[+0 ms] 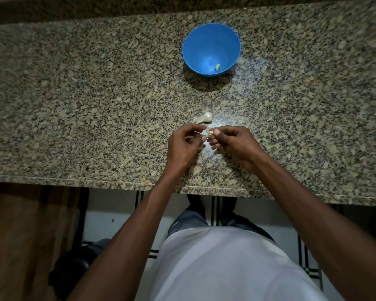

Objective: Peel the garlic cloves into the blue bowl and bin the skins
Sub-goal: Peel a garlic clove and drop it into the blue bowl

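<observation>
— Garlic clove, where is it?

— Pinched in my right hand, above the counter, near side of the blue bowl. My left hand has fingertips curled in at its skin.

— Tricky?

— Light, firm, likely slick once bare; the skin looks papery. I'd grip the ends.
</observation>
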